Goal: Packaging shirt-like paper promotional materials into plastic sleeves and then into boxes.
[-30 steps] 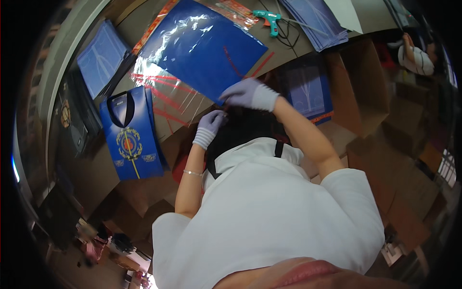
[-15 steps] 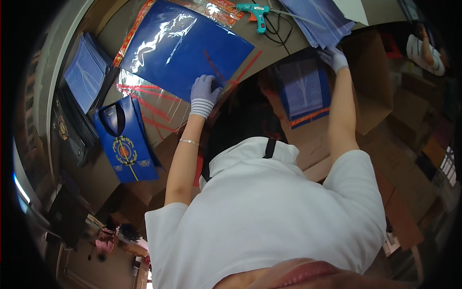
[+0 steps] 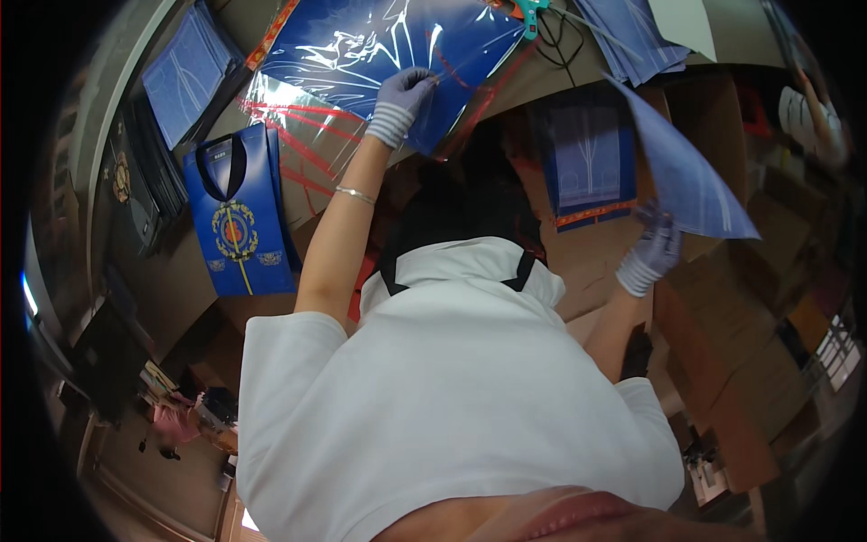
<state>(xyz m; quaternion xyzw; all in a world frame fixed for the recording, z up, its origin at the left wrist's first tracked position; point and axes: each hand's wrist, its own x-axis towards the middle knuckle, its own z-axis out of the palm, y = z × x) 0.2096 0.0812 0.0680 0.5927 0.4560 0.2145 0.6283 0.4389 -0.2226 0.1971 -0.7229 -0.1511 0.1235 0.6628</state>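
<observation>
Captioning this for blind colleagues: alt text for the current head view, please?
A person's gloved left hand pinches clear plastic over a flat blue panel, while the gloved right hand holds a bluish sheet. A blue bag lies to the left.

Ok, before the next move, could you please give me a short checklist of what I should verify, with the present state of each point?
1. Right gloved hand has hold of the blue printed sheet: ok, at its lower part.
2. Printed sheet lies flat: not ok, it is raised and curved.
3. Only one sheet is held: cannot tell.
4. Left gloved hand grips the clear plastic sleeve: ok, fingertips pinch the film.
5. Sleeve film is smooth: not ok, creases run across it.
6. Teal glue gun is apart from both hands: ok.
</observation>
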